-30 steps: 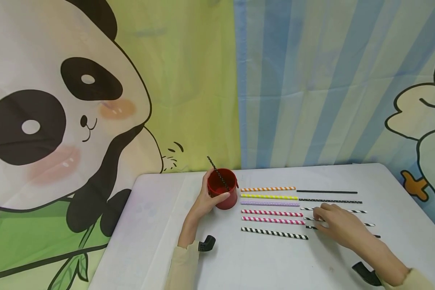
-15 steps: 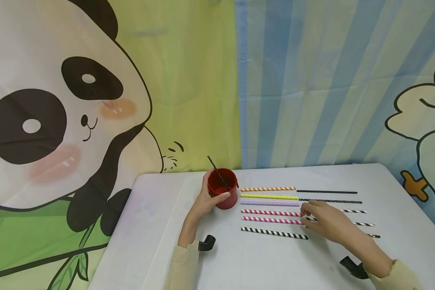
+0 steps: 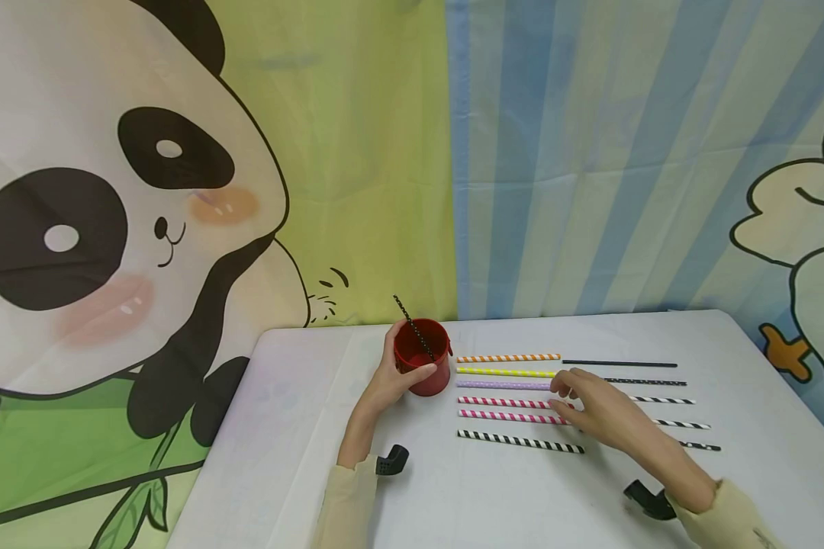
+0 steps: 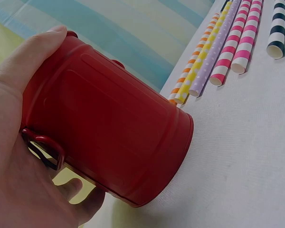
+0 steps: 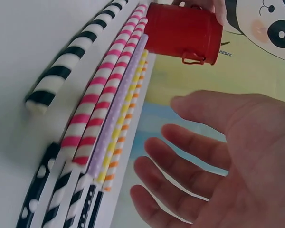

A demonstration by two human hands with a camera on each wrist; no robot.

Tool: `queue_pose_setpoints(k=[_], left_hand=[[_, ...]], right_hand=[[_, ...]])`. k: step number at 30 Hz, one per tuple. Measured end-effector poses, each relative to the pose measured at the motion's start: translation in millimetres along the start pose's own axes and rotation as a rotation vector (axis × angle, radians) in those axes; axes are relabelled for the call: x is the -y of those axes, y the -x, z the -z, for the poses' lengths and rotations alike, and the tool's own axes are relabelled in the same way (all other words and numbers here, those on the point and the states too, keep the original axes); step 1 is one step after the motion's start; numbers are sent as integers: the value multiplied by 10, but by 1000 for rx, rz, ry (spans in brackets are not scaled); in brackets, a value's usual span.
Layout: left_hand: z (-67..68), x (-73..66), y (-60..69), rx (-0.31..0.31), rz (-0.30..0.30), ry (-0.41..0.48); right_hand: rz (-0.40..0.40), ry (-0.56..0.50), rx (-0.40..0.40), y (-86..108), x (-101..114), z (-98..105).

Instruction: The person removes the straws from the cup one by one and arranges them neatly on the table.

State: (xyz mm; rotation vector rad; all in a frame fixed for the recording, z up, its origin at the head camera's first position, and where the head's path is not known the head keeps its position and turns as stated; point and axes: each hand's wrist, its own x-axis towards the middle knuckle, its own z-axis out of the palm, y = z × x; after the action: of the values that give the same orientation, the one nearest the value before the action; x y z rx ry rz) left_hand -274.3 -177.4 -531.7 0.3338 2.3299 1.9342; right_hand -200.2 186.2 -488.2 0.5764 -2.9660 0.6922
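Observation:
A red metal bucket point(image 3: 431, 374) with small side handles stands on the white table. My left hand point(image 3: 394, 379) grips it, thumb across the near side, as the left wrist view also shows. One black straw with white dots point(image 3: 413, 328) leans inside the bucket. My right hand point(image 3: 600, 409) hovers over the rows of paper straws, its fingers loosely bent and holding nothing. Beneath and beside it lie two pink-striped straws point(image 3: 504, 415), a purple dotted straw point(image 3: 497, 384) and a yellow straw point(image 3: 501, 372). The right hand hides several straw ends in the head view.
An orange-striped straw point(image 3: 508, 357) lies at the back, a thick black-striped straw point(image 3: 520, 441) at the front. To the right are a plain black straw point(image 3: 619, 364) and several black-and-white ones. A panda curtain point(image 3: 357, 152) hangs behind the table point(image 3: 481, 496).
My right hand has moved left, from the black-and-white straws toward the coloured straws. My left hand and the bucket have stayed in place.

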Motion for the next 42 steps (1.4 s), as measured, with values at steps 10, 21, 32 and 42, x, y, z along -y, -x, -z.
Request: queue_pose_setpoints(k=[10,21,32,42], left_hand=[[-5,-7,12,-9,-16,-4],[3,-22,-4,-1,0,2],[3,1,13,-4,-21,-5],[0,-3,6,0,-26,4]], right_hand=[[-2,-185,-42,-184,142,-48],[27,-314,-61,-541,406,-119],[91,-374,-58,-1013,753,-74],[64,-393,-12,-1338,987,-20]])
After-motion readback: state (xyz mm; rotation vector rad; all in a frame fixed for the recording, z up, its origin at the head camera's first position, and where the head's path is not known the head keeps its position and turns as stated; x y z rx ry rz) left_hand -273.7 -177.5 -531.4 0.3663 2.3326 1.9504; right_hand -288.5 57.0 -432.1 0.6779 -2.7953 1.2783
